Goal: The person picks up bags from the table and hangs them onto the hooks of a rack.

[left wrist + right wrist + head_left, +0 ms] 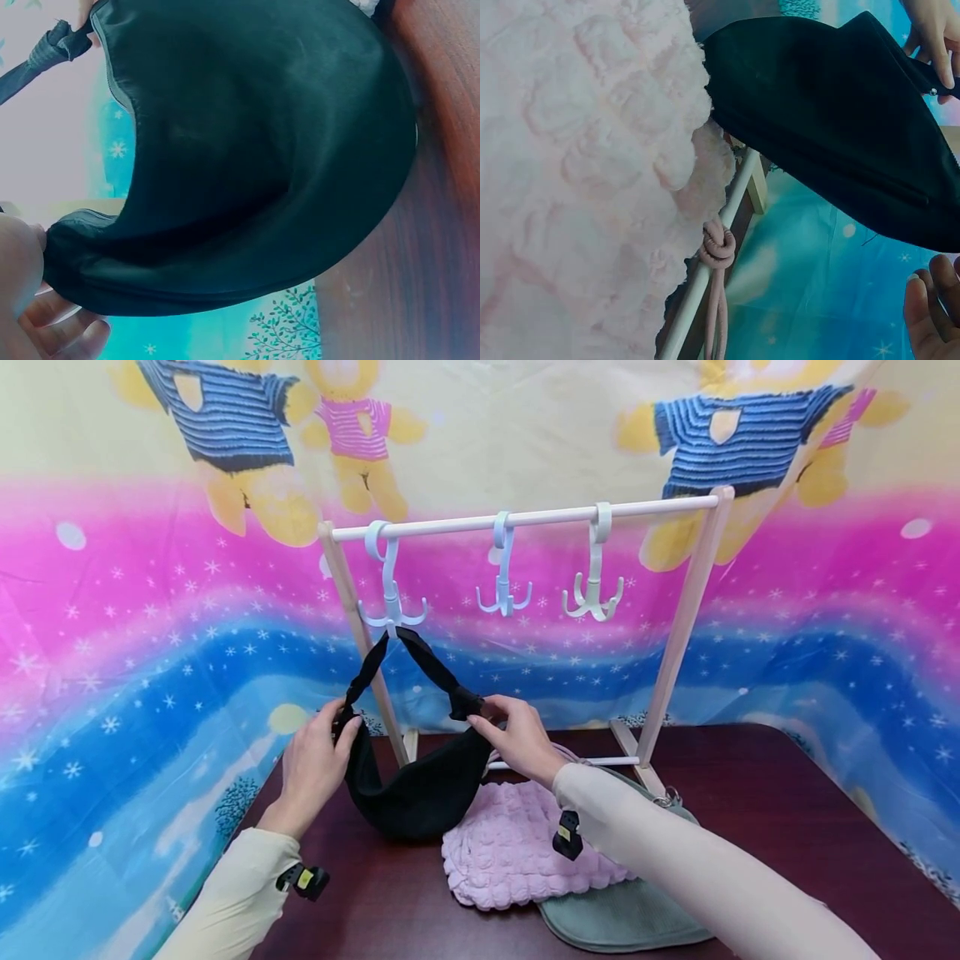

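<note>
A black shoulder bag hangs by its strap from a pale blue hook at the left of a wooden rack. My left hand pinches the bag's left upper corner, where the strap joins. At the opposite corner, beside the strap's knot, my right hand holds the bag between thumb and fingers. The bag's body sags in a curve between both hands, as the left wrist view also shows, with a zip along its upper edge.
A pink puffy quilted bag lies over a grey-green bag on the dark table. Two more hooks, one blue and one whitish, hang on the rack's bar. A printed cloth backdrop surrounds the table.
</note>
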{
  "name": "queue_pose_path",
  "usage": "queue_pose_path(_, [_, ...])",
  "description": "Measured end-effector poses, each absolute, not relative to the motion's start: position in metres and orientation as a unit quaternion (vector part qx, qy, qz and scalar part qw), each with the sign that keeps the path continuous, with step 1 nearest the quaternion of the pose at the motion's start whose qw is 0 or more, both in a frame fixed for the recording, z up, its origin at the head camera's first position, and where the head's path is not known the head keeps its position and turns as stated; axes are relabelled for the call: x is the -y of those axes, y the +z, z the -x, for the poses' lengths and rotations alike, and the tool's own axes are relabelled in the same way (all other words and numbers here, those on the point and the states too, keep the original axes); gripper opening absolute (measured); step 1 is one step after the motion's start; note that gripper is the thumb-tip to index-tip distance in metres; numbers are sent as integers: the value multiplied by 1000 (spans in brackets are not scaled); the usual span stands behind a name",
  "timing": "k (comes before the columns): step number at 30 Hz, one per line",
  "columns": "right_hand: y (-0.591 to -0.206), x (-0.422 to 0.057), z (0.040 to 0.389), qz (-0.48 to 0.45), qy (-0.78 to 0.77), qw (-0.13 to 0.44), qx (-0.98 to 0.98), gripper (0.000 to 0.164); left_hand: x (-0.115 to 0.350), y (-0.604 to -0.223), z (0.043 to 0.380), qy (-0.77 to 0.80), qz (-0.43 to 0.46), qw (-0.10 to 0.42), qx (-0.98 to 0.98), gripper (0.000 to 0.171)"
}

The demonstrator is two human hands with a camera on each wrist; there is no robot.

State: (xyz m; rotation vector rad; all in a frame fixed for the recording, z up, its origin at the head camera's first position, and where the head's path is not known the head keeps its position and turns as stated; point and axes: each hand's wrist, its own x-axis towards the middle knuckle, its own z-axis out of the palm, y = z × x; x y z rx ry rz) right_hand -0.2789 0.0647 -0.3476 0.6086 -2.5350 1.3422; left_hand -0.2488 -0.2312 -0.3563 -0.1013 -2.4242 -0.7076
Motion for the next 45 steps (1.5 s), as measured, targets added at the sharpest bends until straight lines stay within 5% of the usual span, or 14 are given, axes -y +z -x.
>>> queue_pose_path(9, [-354,-73,277,-203,450,99,864,36,234,-365,248,-260,37,297,918,43])
queue_pose_path(45, [-370,-84,272,-180,421,79,885,32,247,-403,236,-231,-6,230,945,46])
